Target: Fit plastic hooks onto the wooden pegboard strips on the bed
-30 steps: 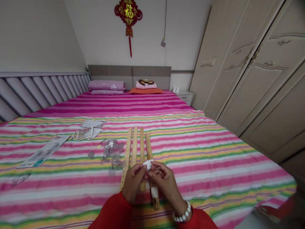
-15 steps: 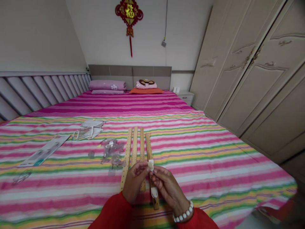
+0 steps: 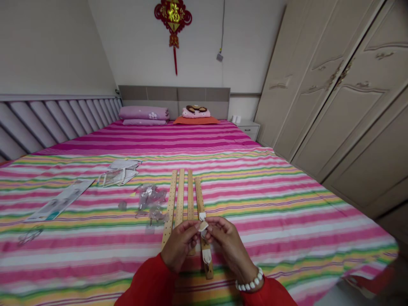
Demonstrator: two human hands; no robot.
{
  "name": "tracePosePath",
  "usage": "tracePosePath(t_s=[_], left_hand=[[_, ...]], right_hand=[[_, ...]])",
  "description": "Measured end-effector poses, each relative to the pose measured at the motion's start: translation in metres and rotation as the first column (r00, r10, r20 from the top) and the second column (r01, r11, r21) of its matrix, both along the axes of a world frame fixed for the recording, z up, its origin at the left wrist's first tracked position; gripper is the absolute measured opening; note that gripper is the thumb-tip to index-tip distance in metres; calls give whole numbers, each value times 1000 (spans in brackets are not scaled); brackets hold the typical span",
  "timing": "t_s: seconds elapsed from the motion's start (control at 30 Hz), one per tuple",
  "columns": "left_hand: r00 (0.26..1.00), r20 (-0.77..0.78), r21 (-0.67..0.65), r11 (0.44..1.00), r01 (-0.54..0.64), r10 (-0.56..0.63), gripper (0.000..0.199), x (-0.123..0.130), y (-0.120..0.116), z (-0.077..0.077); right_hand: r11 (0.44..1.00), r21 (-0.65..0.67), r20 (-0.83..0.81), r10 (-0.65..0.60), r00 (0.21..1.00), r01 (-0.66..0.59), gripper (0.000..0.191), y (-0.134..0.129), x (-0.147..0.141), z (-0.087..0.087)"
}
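Note:
Between the fingertips of both hands is a small white piece with a beige face [image 3: 203, 226], held over a wooden strip. My left hand [image 3: 179, 243] pinches its left edge, and my right hand [image 3: 227, 240] pinches its right edge. White hook-like pieces [image 3: 207, 256] sit on that rightmost wooden strip [image 3: 199, 195], one just beyond my fingers and one nearer to me. To its left lie three more wooden strips [image 3: 181, 187] side by side, with rows of holes visible on some. My left hand covers part of their near ends.
Left of the strips is a pile of clear plastic hooks [image 3: 151, 199]. Farther left lie flat plastic packets [image 3: 119, 173], a long blister card [image 3: 60, 202] and a thin wire loop [image 3: 30, 235]. All rest on a striped bedspread [image 3: 287, 221]. A wardrobe [image 3: 331, 114] stands at the right.
The small white piece has been turned so its beige face shows more. My right hand has shifted slightly, its fingertips now on the piece's right edge.

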State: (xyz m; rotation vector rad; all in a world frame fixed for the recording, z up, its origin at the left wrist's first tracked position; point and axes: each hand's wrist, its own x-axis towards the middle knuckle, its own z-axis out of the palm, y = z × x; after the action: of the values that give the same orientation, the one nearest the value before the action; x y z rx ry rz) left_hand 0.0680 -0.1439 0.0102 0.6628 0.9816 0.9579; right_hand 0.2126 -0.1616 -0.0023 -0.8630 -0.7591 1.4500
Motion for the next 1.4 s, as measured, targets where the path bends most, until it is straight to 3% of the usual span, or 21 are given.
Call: tracePosePath(t_s=[0.17, 0.4, 0.57, 0.83, 1.03, 1.2, 1.4], left_hand=[[999, -20, 17, 999, 36, -35, 35, 1, 1, -2], [996, 75, -102, 994, -43, 50, 37, 0, 1, 4], [995, 100, -44, 999, -6, 11, 36, 0, 2, 1], [993, -114, 180, 984, 11, 10, 36, 1, 7, -16], [974, -224, 210, 978, 22, 27, 38, -2, 9, -15], [974, -227, 147, 989, 26, 8, 44, 1, 15, -9], [965, -262, 235, 972, 33, 30, 51, 6, 19, -8]], right_hand=[[999, 24, 24, -31, 999, 31, 32, 4, 6, 7], [998, 60, 93, 31, 995, -37, 29, 5, 8, 0], [999, 23, 76, -32, 997, 30, 26, 5, 5, -2], [999, -12, 43, -40, 998, 41, 26, 4, 3, 1], [999, -9, 60, -48, 997, 49, 32, 5, 2, -4], [997, -3, 115, -79, 990, 80, 41, 7, -1, 2], [996, 16, 190, -93, 977, 92, 40, 7, -6, 7]])
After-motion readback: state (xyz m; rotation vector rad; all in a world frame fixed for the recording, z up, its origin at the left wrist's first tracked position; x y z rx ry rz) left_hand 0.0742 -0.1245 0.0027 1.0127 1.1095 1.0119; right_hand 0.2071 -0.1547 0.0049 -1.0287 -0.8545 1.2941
